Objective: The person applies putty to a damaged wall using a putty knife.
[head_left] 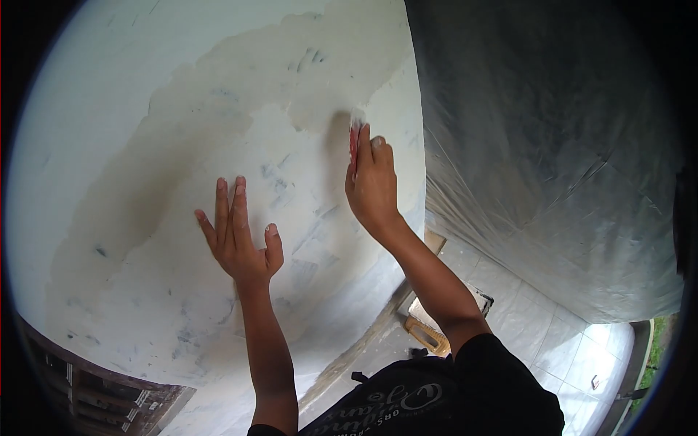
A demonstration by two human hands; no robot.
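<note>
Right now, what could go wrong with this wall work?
The red-handled tool in the right hand might scratch the wall if pressed unevenly. The left hand, fingers spread close to the wall, could smudge any wet patch; I can't tell whether it's wet. Someone might trip on the yellow object below.

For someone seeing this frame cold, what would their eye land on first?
Probably the two bare hands raised before the pale wall: the right hand just right of centre, closed around a red-handled tool, and the left hand lower and further left, spread open. Next comes the large darker patch sprawling across the wall's upper and left parts. A wrinkled, plastic-looking sheet fills much of the right side.
</note>
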